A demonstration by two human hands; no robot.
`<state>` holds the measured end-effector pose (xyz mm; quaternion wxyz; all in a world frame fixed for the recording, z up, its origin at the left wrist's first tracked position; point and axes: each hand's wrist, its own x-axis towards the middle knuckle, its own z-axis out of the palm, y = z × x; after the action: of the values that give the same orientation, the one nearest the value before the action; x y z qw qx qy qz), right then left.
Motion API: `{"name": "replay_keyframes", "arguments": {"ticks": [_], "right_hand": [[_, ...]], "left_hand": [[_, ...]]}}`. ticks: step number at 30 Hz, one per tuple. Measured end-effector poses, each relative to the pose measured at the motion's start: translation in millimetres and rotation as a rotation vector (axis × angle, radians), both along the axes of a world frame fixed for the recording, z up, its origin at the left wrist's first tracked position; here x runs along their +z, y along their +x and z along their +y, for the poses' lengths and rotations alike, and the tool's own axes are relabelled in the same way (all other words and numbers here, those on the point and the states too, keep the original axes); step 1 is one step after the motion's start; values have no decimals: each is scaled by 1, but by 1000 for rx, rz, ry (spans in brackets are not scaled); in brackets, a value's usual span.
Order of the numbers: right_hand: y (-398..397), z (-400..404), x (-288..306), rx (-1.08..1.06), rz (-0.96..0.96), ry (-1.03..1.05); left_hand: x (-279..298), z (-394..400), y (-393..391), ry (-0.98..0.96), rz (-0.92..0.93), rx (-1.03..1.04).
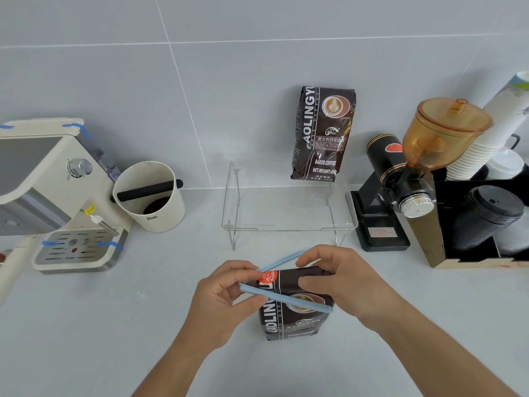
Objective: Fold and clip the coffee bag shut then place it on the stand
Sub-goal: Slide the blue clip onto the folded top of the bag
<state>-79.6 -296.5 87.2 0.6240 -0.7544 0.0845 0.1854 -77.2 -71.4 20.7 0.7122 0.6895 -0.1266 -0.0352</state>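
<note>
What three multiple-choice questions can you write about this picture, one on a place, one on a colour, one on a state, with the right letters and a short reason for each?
1. Where does the second coffee bag stand?
A. on the clear acrylic stand, against the wall
B. inside the knock box
C. on the espresso machine

2. What colour is the sealing clip?
A. red
B. light blue
C. black

3. In what state is the clip?
A. snapped shut
B. open, its two arms spread over the folded top of the held coffee bag
C. lying alone on the counter

Answers: 1 A, it stands on the stand's top; 2 B, both arms are pale blue; 3 B, left hand and right hand hold the arms apart.

Coffee corner: espresso machine (57, 196), grinder (400, 179), cups (481, 147).
</note>
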Motion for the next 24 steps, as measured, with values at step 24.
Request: {"name": "replay_keyframes", "arguments": {"ticks": [24], "right_hand": [[-7,0,-10,447,-480,-604]], "left_hand": [[-2,10,-5,-10,193,110]]}}
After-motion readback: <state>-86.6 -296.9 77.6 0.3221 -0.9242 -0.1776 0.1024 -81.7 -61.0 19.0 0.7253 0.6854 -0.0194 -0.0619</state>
